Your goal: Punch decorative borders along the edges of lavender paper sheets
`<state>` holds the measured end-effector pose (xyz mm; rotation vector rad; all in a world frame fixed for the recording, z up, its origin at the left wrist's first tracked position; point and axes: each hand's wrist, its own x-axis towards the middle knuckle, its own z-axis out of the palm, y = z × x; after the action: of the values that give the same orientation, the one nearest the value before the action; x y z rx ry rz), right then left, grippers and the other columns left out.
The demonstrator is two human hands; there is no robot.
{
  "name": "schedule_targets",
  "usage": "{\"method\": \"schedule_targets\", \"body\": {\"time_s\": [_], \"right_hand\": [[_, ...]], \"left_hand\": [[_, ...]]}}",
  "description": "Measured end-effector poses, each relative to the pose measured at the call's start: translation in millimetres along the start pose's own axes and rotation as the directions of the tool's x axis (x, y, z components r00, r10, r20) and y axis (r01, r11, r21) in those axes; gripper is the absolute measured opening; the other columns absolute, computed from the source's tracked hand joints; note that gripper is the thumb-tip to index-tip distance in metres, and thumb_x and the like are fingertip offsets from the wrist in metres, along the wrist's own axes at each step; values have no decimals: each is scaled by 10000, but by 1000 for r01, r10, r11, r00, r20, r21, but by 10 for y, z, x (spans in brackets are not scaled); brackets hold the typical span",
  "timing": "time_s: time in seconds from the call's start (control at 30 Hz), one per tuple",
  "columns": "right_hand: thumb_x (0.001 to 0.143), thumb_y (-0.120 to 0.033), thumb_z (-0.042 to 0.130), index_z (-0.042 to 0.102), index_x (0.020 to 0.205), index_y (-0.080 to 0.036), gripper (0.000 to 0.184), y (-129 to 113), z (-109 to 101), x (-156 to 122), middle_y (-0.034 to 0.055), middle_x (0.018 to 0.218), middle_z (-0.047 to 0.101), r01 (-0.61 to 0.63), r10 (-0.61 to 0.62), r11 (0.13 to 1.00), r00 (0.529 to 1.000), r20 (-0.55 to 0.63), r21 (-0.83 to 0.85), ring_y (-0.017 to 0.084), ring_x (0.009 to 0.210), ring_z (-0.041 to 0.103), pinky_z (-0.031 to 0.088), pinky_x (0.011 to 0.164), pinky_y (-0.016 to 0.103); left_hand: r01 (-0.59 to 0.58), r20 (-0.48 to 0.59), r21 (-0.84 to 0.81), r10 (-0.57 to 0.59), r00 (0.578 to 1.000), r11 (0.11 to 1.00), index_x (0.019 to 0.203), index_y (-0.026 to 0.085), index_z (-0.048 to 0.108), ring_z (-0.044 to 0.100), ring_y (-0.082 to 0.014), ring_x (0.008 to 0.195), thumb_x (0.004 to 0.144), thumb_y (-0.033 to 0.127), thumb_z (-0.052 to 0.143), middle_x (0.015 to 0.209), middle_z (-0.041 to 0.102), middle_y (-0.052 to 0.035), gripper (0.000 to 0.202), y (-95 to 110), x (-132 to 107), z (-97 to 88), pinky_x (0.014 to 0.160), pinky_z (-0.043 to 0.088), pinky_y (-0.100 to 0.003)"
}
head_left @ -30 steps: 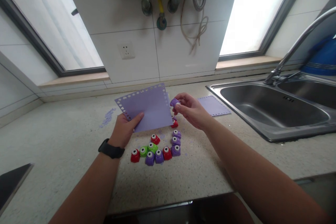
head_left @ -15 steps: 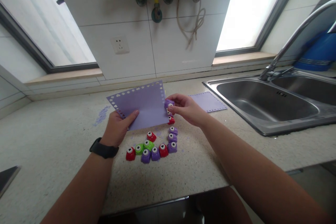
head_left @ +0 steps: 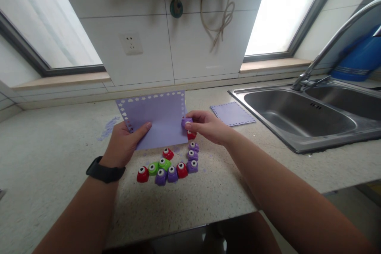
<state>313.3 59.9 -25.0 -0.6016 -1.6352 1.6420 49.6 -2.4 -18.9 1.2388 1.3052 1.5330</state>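
Note:
My left hand (head_left: 122, 145) grips the lower left corner of a lilac paper sheet (head_left: 156, 117) whose edges carry punched heart and star holes; it is held up above the counter. My right hand (head_left: 205, 127) pinches a small purple craft punch (head_left: 186, 122) against the sheet's right edge. Below the sheet, several small red, green and purple punches (head_left: 169, 168) lie in a curved row on the speckled counter (head_left: 59, 174). A black watch sits on my left wrist.
A second lilac sheet (head_left: 232, 113) lies flat near a steel sink (head_left: 300, 117) at the right, with a tap above it. Lilac paper scraps (head_left: 107, 128) are scattered at the left. A tiled wall with a socket and hoses stands behind.
My right hand has carried the purple punch left onto the sheet's right edge. The sheet has turned more level and the view has tilted down a little.

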Motion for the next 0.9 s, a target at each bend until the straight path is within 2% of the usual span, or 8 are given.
{"method": "schedule_targets", "body": {"time_s": [0.53, 0.67, 0.9], "right_hand": [[789, -359, 831, 706, 995, -214, 280, -24, 41, -23, -18, 777, 627, 5, -5, 999, 1000, 3, 34, 93, 611, 556, 455, 553, 243], [765, -345, 848, 714, 995, -218, 294, -38, 64, -35, -11, 789, 632, 13, -12, 998, 1000, -7, 54, 98, 646, 560, 453, 548, 230], [743, -351, 860, 723, 989, -198, 320, -53, 101, -44, -15, 753, 604, 7, -6, 999, 1000, -15, 42, 100, 645, 552, 465, 550, 223]], "left_hand": [[-6, -19, 23, 7, 1000, 1000, 990, 232, 800, 752, -253, 843, 676, 348, 876, 1002, 808, -41, 343, 9, -22, -34, 734, 622, -321], [-7, 4, 21, 7, 1000, 1000, 1007, 243, 797, 754, -250, 861, 703, 351, 861, 1030, 806, -38, 329, 11, -32, -40, 775, 622, -335], [-13, -4, -1, 13, 1000, 1000, 1047, 239, 789, 754, -259, 883, 683, 329, 878, 1037, 805, -35, 385, 7, -38, -40, 787, 622, -340]]}}
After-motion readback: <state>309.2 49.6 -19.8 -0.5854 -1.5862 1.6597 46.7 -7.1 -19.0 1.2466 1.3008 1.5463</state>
